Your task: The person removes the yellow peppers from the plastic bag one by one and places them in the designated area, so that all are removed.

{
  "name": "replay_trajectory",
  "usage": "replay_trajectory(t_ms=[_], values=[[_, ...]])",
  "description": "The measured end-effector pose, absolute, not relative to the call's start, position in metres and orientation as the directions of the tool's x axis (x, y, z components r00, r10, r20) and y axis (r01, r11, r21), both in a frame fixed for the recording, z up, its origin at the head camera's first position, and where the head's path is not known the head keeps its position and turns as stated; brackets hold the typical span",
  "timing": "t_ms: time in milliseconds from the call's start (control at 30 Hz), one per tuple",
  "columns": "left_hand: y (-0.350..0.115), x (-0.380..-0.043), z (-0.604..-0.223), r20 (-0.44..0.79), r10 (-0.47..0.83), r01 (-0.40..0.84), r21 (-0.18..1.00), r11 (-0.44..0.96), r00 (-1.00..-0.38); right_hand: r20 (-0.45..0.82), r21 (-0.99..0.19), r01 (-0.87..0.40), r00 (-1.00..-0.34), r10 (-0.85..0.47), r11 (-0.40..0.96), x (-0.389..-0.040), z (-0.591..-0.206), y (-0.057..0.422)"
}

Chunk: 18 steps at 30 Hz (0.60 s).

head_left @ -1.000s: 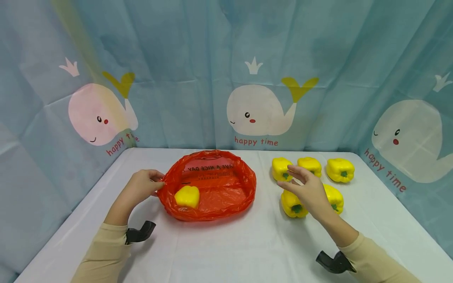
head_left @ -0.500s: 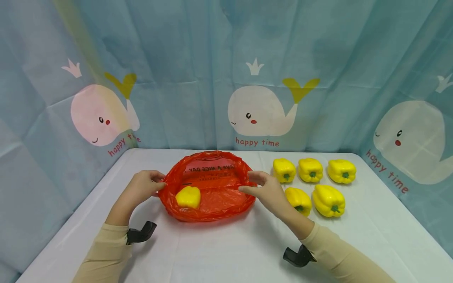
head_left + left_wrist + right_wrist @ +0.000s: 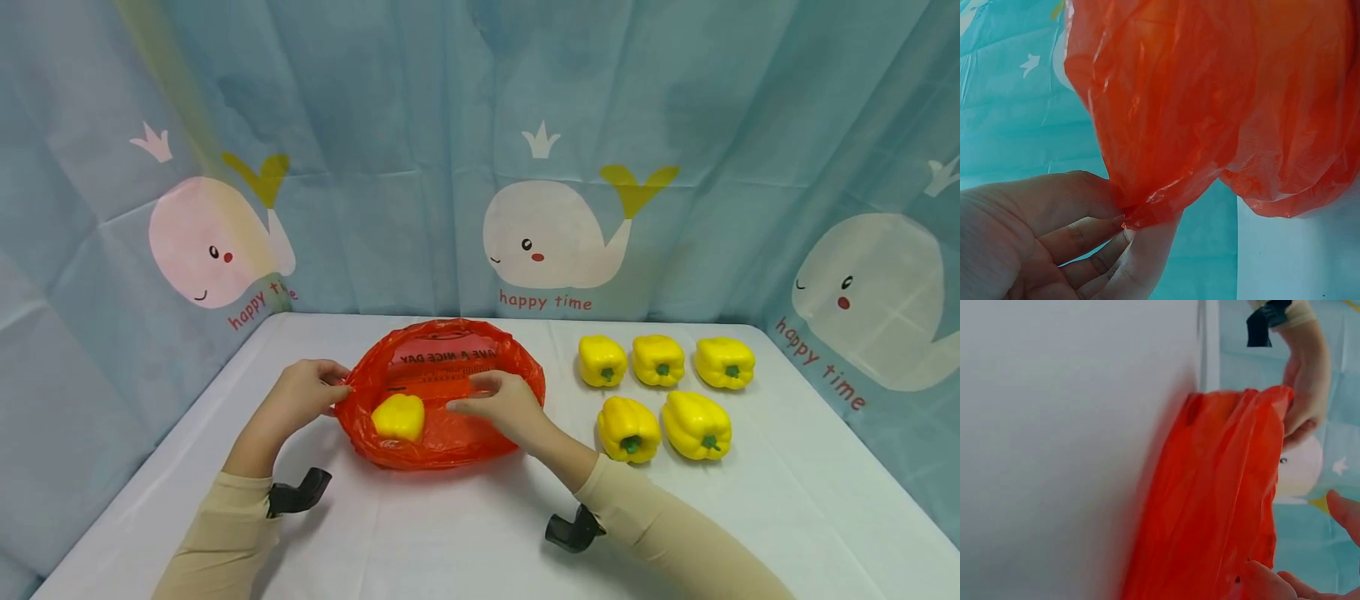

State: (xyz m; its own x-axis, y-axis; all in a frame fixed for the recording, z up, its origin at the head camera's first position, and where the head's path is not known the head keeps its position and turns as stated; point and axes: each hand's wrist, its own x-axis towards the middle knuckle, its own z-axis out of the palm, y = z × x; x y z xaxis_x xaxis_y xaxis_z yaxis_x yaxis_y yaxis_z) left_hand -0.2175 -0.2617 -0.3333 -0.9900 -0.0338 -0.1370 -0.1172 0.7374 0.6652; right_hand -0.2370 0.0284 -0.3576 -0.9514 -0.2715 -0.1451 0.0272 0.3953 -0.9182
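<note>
A red plastic bag stands with its mouth spread wide and printed lettering on the inside of its far wall. One yellow bell pepper lies inside it, toward the left. At the bag's left rim my left hand pinches the plastic; in the left wrist view the thumb and fingers gather a fold of the film. My right hand hovers over the right part of the bag mouth, to the right of the pepper. Its thumb and fingers are apart with nothing between them, as the right wrist view also shows.
Right of the bag, several more yellow bell peppers stand in two rows on the white tabletop, one of the nearest being a pepper with a green stem. A blue curtain with whale prints hangs behind and along the sides.
My right hand has moved left from above the peppers on the table to over the bag mouth. The left hand has kept its hold on the rim.
</note>
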Motion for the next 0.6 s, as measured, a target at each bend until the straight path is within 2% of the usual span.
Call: replay_trajectory(t_ms=[100, 367, 600], values=[[-0.262, -0.218, -0.333, -0.134, -0.033, -0.114, 0.663, 0.739, -0.99, -0.177, -0.904, 0.043, -0.943, -0.282, 0.426, -0.24, -0.358, 0.018], [-0.263, -0.217, -0.331, -0.137, -0.024, -0.11, 0.664, 0.74, -0.99, -0.3, -0.905, 0.166, -0.902, -0.31, 0.392, -0.25, -0.363, -0.005], [-0.263, -0.219, -0.333, -0.139, -0.029, -0.115, 0.66, 0.742, -0.99, -0.37, -0.885, 0.212, -0.86, -0.351, 0.414, -0.254, -0.365, -0.017]])
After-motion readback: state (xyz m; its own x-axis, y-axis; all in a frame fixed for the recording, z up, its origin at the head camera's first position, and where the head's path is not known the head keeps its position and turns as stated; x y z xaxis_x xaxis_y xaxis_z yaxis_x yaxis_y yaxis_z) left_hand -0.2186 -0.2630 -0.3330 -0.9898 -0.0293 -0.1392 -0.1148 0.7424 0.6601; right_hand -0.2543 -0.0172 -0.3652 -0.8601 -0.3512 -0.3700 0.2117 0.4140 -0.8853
